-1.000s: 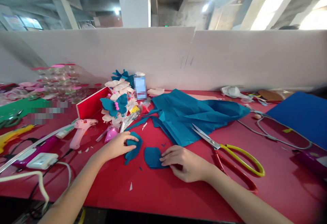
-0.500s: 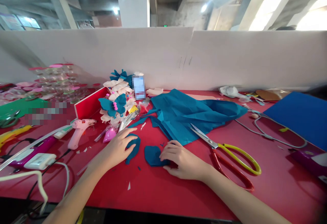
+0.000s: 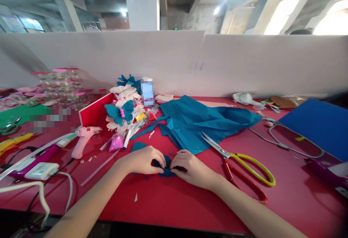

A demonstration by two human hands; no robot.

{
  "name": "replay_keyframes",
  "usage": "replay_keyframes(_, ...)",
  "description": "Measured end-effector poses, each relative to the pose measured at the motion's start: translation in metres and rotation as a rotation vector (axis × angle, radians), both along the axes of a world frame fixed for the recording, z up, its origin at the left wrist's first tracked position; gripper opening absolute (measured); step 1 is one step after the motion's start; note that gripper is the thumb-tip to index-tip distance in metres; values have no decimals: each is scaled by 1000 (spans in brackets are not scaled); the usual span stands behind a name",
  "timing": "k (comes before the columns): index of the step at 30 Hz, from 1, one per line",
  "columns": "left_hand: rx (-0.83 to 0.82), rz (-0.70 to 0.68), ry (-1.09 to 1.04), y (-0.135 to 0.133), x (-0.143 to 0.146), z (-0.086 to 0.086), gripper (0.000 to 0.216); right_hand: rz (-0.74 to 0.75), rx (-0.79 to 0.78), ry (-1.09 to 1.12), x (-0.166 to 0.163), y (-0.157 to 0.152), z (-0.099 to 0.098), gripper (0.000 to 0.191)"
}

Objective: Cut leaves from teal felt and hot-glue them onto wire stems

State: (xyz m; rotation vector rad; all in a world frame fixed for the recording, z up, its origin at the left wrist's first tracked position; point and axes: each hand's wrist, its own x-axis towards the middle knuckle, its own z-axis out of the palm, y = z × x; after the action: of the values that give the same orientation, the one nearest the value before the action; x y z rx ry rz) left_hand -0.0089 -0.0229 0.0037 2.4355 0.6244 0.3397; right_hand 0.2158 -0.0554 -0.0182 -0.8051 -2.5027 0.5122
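Between my two hands a small cut piece of dark teal fabric (image 3: 166,172) lies low on the red tabletop. My left hand (image 3: 150,160) pinches its left side between thumb and fingers. Its right side is in the curled fingers of my right hand (image 3: 187,165), which partly cover it. Behind my left hand shows the edge of another teal cut piece (image 3: 138,146). Large scissors (image 3: 224,153) with one yellow and one red handle lie partly spread to the right, their blade tips on a big sheet of teal fabric (image 3: 201,122).
Left stand a pink glue gun (image 3: 83,142), a purple power strip (image 3: 35,162) with cables, and a flower arrangement (image 3: 121,107) beside a phone (image 3: 147,93). A blue board (image 3: 318,125) and a grey cable (image 3: 288,145) lie right. A white partition (image 3: 174,64) closes off the back.
My left hand has moved right, from the other teal piece to the one at my right hand, and has closed on it. My right hand stays almost in place.
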Motion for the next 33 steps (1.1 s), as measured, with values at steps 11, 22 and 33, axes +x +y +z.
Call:
replay_keyframes(11,-53,173,-29,-3,0,-7,21,-102,-67,99,-4,1,0,11)
replay_keyframes(22,-144,398,-306,2,2,-13,15,-333,-231,277,-2,6,-8,16)
replay_keyframes(33,-257,515,-510,7,5,-15,16,-303,-373,477,-2,8,-11,30)
